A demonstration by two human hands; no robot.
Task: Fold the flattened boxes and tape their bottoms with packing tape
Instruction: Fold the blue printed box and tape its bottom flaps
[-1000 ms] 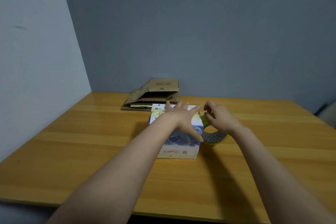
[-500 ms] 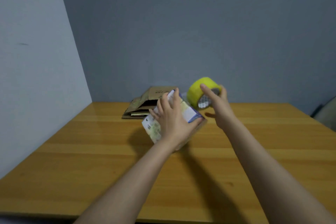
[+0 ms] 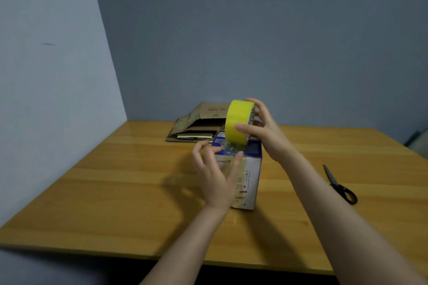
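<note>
A wooden table (image 3: 115,192) fills the view, with a pale wall on the left and a blue-grey wall behind.

At the back of the table lies a stack (image 3: 199,126) of flat brown boxes.

In front of the stack, near the middle, a white and blue box (image 3: 249,176) stands on the table.

The left hand (image 3: 216,176) is at the box's near side. Its fingers are spread and curled, and the thumb tip touches a clear, shiny strip of tape (image 3: 229,149) at the top edge of the box. It is not closed around anything.

The right hand (image 3: 261,129) is above the box. It holds a yellow roll (image 3: 238,122) on its edge, thumb on the near side and fingers over the far side. The bottom of the roll is just at the top of the box, where the strip comes off.

Far to the right, black scissors (image 3: 339,184) lie flat on the table, well apart from the box.
</note>
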